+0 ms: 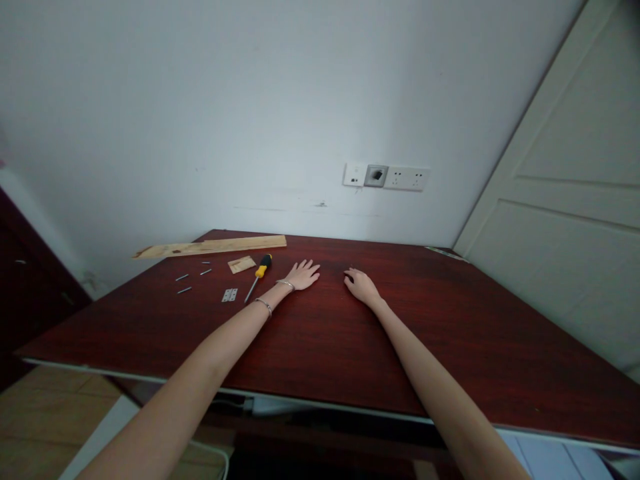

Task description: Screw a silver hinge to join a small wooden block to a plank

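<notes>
My left hand (302, 275) lies flat on the dark red tabletop (320, 333), palm down, fingers spread and nothing held. Just left of it is a yellow and black screwdriver (263, 266), its shaft pointing towards me. My right hand (362, 285) rests on the tabletop a short way right of the left one. Its fingers are loosely bent, with a gap between thumb and forefinger, and I see nothing held there. Beside the screwdriver are a metal hinge (230, 295) and a small wooden piece (241, 265). Several screws (185, 290) lie farther left.
A long wooden strip (215, 247) lies along the back left, its end past the table edge. Behind the table, the white wall carries sockets (407, 178). A white panelled door (565, 193) stands at the right. A thin strip (447, 253) lies at the back right corner.
</notes>
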A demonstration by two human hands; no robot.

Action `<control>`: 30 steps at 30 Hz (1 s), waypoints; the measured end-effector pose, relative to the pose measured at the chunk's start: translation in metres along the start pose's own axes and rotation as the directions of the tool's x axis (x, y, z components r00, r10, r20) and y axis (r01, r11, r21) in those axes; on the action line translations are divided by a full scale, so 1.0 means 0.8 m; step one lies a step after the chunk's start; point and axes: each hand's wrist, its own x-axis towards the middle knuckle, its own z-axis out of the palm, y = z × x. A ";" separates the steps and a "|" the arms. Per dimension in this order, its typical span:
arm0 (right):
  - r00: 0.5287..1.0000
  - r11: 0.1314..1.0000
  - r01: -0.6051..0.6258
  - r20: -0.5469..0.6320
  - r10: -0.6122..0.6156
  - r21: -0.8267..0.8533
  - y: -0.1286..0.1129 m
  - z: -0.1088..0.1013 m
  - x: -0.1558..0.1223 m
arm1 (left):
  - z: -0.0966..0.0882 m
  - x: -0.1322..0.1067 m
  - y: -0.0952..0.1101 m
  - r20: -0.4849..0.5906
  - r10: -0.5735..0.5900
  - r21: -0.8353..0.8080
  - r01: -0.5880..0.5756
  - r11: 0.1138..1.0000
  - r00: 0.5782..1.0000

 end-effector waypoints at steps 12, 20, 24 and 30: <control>1.000 1.000 0.020 -0.015 -0.020 0.000 0.003 0.004 -0.001 | 0.004 -0.003 -0.002 -0.052 0.010 0.014 -0.009 1.000 0.999; 0.999 0.999 0.043 -0.026 -0.043 0.003 0.004 0.003 -0.001 | 0.007 -0.003 -0.004 -0.084 0.018 0.011 -0.017 1.000 0.996; 0.999 0.999 0.042 -0.026 -0.042 0.007 0.004 0.003 -0.002 | 0.006 -0.003 -0.003 -0.087 0.017 0.016 -0.016 1.000 0.996; 0.999 0.999 0.032 -0.024 -0.032 0.015 0.004 0.004 -0.003 | 0.006 -0.004 -0.002 -0.084 0.022 0.021 -0.020 1.000 0.996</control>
